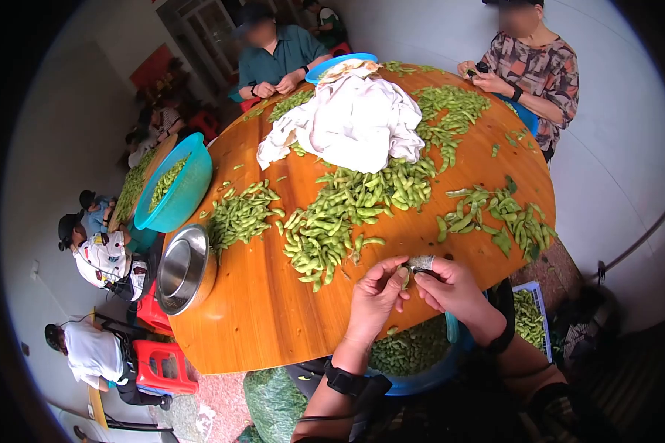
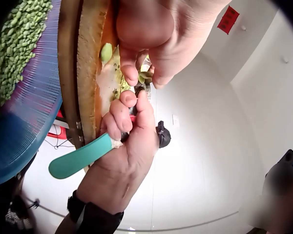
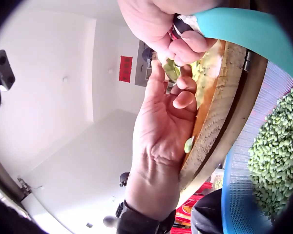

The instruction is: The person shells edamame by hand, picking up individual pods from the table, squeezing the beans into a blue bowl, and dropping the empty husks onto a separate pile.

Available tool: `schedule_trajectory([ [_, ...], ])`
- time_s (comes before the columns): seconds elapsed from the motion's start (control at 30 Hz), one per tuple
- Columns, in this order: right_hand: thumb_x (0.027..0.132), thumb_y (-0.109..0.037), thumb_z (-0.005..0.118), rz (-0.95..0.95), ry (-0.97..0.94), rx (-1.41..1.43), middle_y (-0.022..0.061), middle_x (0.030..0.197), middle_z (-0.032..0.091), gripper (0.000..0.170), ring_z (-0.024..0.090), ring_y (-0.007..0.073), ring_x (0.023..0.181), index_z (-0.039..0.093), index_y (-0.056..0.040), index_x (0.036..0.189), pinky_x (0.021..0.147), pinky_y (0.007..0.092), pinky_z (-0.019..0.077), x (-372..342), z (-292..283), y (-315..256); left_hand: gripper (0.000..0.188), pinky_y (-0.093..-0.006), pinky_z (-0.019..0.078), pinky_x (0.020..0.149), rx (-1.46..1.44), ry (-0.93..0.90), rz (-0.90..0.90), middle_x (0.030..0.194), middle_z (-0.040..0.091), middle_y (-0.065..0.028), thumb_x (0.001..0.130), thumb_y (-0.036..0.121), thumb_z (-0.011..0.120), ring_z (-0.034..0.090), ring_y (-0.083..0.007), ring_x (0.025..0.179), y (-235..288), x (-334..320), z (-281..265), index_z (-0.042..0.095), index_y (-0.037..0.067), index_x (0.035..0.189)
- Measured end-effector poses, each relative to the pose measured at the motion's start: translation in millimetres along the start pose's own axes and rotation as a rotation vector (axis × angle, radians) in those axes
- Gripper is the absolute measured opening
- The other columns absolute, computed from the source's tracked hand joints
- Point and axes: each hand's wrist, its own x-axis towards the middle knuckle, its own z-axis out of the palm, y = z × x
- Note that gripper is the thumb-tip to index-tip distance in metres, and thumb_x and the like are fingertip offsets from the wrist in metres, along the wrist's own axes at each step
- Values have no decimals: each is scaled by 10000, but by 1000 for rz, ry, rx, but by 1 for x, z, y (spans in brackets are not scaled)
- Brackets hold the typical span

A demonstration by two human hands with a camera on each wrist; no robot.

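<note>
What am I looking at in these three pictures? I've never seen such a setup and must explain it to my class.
There is no machine here, just a person working by hand. The wide picture is taken from the head, looking forward and down; the other two are taken from the left and right wrists. On the wooden table are green pods and a white cloth. The left hand pinches one pod; the right hand grips a teal-handled tool.
</note>
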Motion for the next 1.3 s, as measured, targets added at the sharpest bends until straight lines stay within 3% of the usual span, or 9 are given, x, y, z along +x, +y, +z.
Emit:
schedule_trajectory([
  [0.2, 948, -97, 545, -6, 21, 6, 1, 677, 553, 98, 482, 44, 493, 591, -22, 991, 431, 202, 362, -2, 1, -2, 226, -177, 448, 485, -21, 10, -48, 759, 588, 1, 988, 128, 518, 565, -50, 603, -1, 1, -6, 621, 42, 1171],
  [0.53, 944, -86, 546, -60, 29, -138, -16, 666, 557, 127, 479, 26, 498, 614, -30, 1036, 437, 193, 370, -2, 3, 7, 210, -193, 458, 502, -9, 70, -28, 778, 621, -61, 996, 106, 466, 558, -81, 552, -6, 3, -6, 627, 35, 1110],
  [0.6, 943, -82, 546, -63, 19, -136, -18, 663, 557, 134, 478, 23, 498, 617, -31, 1044, 437, 192, 371, -2, 3, 7, 202, -204, 473, 522, -71, 5, -39, 802, 624, -45, 981, 60, 466, 569, -85, 574, -9, 4, -12, 629, 33, 1096],
  [0.83, 945, -80, 547, -52, 44, -82, -27, 664, 549, 162, 473, 23, 497, 618, -38, 1084, 436, 191, 374, -3, 3, 3, 223, -187, 439, 496, -31, 32, 13, 785, 600, -20, 974, 29, 462, 545, -67, 561, -4, 3, 1, 599, 39, 1150],
  [1.0, 945, -78, 549, -70, 38, -110, -27, 664, 548, 175, 477, 23, 496, 616, -39, 1101, 435, 191, 378, -3, 2, 6, 231, -168, 386, 453, 20, 12, -83, 760, 574, 0, 970, 13, 458, 529, -36, 558, -3, 1, -4, 589, 36, 1159],
  [1.3, 949, -76, 545, -63, 33, -100, -34, 662, 540, 190, 467, 17, 497, 618, -42, 1121, 436, 190, 375, -3, 3, 4, 277, -173, 400, 478, 39, 29, -64, 740, 558, 21, 914, -21, 452, 534, -29, 585, -1, 1, -1, 599, 64, 1133],
])
